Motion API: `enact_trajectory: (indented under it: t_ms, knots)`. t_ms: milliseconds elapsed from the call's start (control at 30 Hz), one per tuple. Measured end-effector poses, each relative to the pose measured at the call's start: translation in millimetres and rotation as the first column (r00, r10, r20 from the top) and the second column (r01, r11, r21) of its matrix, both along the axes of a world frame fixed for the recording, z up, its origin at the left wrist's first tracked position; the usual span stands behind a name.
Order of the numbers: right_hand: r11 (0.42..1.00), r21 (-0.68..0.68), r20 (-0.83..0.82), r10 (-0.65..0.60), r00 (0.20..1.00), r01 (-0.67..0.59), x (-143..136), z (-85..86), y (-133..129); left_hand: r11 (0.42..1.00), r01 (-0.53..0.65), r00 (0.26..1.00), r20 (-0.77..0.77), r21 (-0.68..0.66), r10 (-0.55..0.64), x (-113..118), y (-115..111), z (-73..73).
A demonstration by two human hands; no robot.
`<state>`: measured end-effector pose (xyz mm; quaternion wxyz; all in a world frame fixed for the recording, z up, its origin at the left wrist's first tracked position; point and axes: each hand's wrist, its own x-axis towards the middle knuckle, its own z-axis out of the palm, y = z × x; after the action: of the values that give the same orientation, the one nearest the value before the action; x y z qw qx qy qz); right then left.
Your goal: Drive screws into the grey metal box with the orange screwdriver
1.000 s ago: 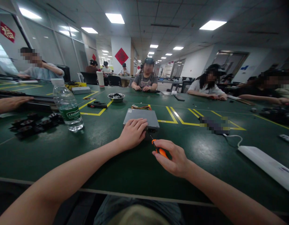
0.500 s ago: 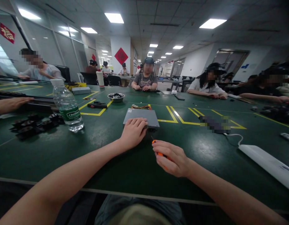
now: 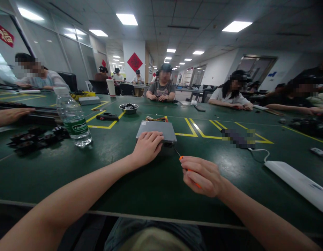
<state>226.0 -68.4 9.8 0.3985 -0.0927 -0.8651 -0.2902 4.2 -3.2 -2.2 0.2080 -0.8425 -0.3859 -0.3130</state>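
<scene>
A grey metal computer power supply (image 3: 165, 128) lies on the green table in front of me, its bundle of coloured cables (image 3: 156, 119) at the far side. My left hand (image 3: 149, 145) rests across its top and near edge, fingers extended over the casing and the thumb down its front, holding it in place. In my right hand (image 3: 202, 176) is a screwdriver (image 3: 181, 158) with an orange handle, fingers closed round it. Its thin shaft points up and left, with the tip just off the unit's front right corner, apparently not touching it.
A water bottle (image 3: 74, 120) and black parts (image 3: 33, 139) stand to the left, near another person's hand (image 3: 13, 116). Beyond are a metal bowl (image 3: 128, 109) and a black tool (image 3: 107, 117). A white device (image 3: 294, 181) with a cable lies right. Several people sit around the table.
My right hand has drawn the screwdriver away from the power supply's front, back and to the right. My left hand stays on the unit.
</scene>
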Motion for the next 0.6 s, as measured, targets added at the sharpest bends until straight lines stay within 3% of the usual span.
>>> enact_trajectory:
  t_ms: [433,600]
  knots:
    - [0.999,0.042,-0.015,-0.034,0.999,0.035,-1.8,0.0,0.3,1.000,0.019,1.000,0.002,-0.009,-0.019,-0.6,0.3,0.2]
    - [0.988,0.092,-0.094,-0.111,0.989,0.120,-9.8,4.2,-5.2,1.000,0.013,1.000,-0.001,-0.008,-0.013,-0.5,0.2,0.0]
